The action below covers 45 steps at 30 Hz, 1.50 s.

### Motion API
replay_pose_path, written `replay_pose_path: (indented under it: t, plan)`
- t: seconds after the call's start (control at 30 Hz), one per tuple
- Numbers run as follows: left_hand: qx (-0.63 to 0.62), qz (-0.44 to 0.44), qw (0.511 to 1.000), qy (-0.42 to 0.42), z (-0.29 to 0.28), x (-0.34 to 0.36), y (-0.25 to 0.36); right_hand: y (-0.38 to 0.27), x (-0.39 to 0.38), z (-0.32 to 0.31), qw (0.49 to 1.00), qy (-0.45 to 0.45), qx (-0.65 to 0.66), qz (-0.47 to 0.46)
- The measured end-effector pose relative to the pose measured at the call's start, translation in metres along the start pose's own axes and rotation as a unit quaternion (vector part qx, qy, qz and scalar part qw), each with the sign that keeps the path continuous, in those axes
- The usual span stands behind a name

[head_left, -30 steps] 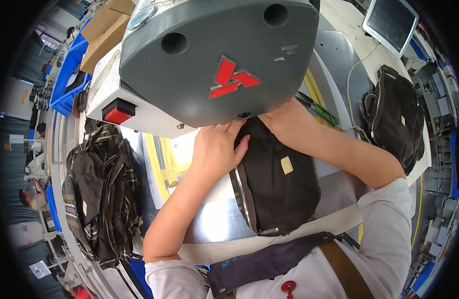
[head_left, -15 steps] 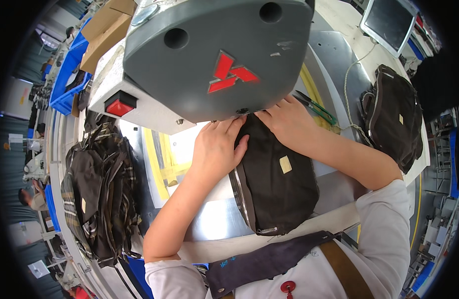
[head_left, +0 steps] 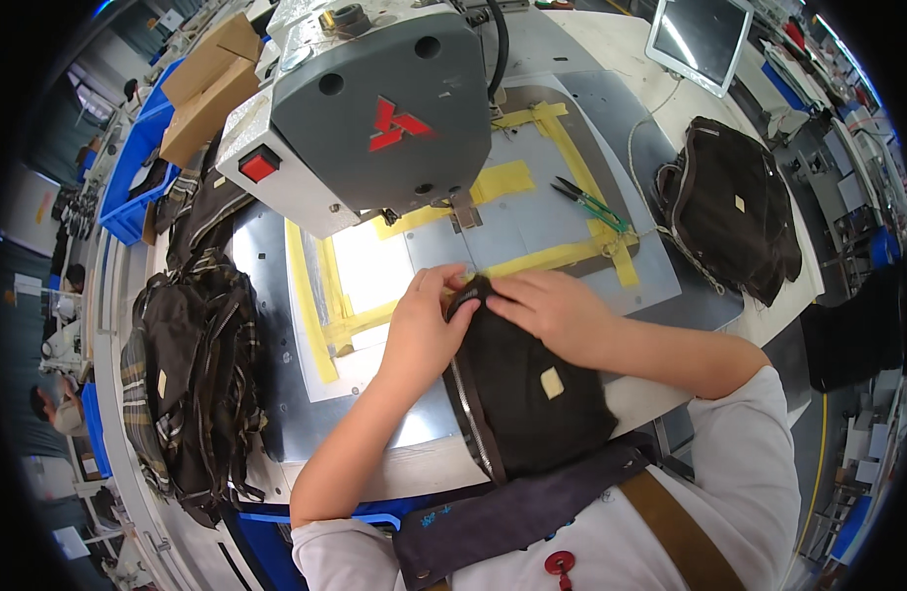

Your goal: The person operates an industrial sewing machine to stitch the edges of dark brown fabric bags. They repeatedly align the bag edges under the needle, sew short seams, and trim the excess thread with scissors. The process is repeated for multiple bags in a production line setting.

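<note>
A dark brown-black fabric pouch piece (head_left: 517,404) with a metal zipper along its left side and a small cream label lies at the table's near edge. My left hand (head_left: 429,320) pinches its far left corner, thumb on top. Beside it, the fingers of my right hand (head_left: 547,310) are closed on the same far edge, which is slightly bunched between the hands. Just beyond them stands the grey head of a sewing machine (head_left: 379,138) with a red emblem, its presser foot (head_left: 464,212) over the taped work plate (head_left: 453,251).
Green-handled snips (head_left: 591,205) lie right of the machine. A similar dark pouch (head_left: 734,207) rests at the right, under a screen (head_left: 700,41). Piled plaid and dark pieces (head_left: 192,384) fill the left side. A blue bin (head_left: 133,177) and a cardboard box (head_left: 212,89) stand behind.
Both hands have drawn the pouch piece toward me, out from beneath the machine head. Its far edge is now lifted and bunched, and the taped plate and presser foot have come into view.
</note>
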<state>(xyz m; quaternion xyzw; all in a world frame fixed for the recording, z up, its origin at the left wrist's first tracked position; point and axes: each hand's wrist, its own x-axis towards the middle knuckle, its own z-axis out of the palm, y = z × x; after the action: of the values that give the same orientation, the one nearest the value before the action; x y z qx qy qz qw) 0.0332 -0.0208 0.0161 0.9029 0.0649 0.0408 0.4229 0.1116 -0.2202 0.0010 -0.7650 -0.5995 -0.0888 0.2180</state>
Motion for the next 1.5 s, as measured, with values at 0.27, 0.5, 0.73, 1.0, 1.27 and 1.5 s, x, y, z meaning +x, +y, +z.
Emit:
replay_pose_path:
  t: [0.27,0.5,0.73,1.0,1.27,1.5]
  plan:
    - [-0.047,-0.073,0.979,-0.184,-0.026,-0.011,0.004,0.012,-0.012,-0.024,0.991,0.026,-0.009,0.130]
    - [-0.074,-0.029,0.981,-0.178,-0.021,-0.008,-0.006,0.100,-0.031,-0.031,0.954,0.000,-0.223,0.199]
    - [-0.117,-0.026,0.980,-0.162,-0.016,-0.010,-0.017,0.047,0.021,-0.039,0.980,0.007,-0.195,0.025]
    - [-0.116,-0.009,0.964,-0.241,-0.025,-0.006,-0.022,0.040,0.063,-0.037,0.962,-0.067,-0.174,-0.198]
    - [-0.119,-0.006,0.958,-0.261,-0.030,-0.003,-0.020,0.041,0.066,-0.018,0.963,-0.112,-0.169,-0.179]
    - [-0.181,0.025,0.968,-0.174,-0.021,-0.007,-0.011,0.034,0.046,-0.012,0.971,-0.218,-0.075,0.071]
